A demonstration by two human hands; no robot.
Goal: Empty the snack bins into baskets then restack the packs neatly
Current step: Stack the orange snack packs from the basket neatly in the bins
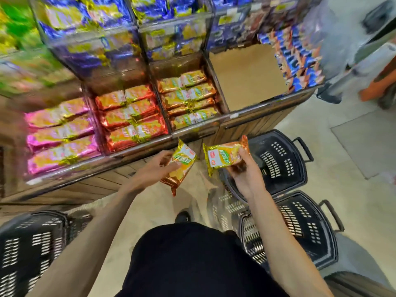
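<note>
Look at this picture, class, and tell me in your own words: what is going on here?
A person stands at a shop's snack display, gripping an orange pack in the left hand and a second orange pack in the right hand, both held just in front of the bins. The orange bin ahead is filled with neatly stacked packs, while the brown bin beside it shows a bare bottom. Black baskets stand on the floor; the nearest basket looks empty.

Left of the bare bin (246,82) lie three full bins (188,99); packs (300,61) stand at its right edge. Between it and me sit two baskets (280,159), a third basket (27,249) far left.
</note>
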